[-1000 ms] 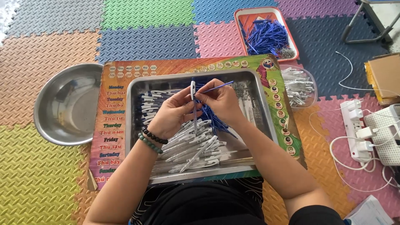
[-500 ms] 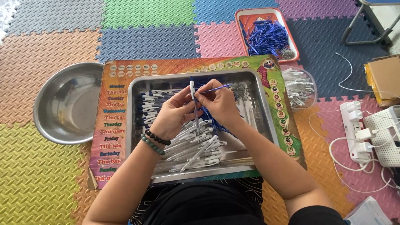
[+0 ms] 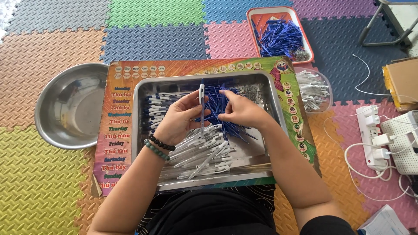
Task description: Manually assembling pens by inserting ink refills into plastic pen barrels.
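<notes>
A steel tray [image 3: 270, 93] sits on a colourful board [image 3: 130, 74] on the floor mat. Over the tray's middle, the left hand [image 3: 176, 119] pinches an upright white pen barrel [image 3: 201, 96]; the right hand [image 3: 239, 111] closes on blue refills [image 3: 217, 102].

Glossy metal tray [image 3: 270, 93] and shiny steel bowl [image 3: 56, 126]; smooth white plastic pen barrels [image 3: 209, 152]; foam floor mat [image 3: 43, 187] rough, matt

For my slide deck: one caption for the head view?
Left hand holds a white pen barrel upright over a steel tray; right hand beside it.
</notes>
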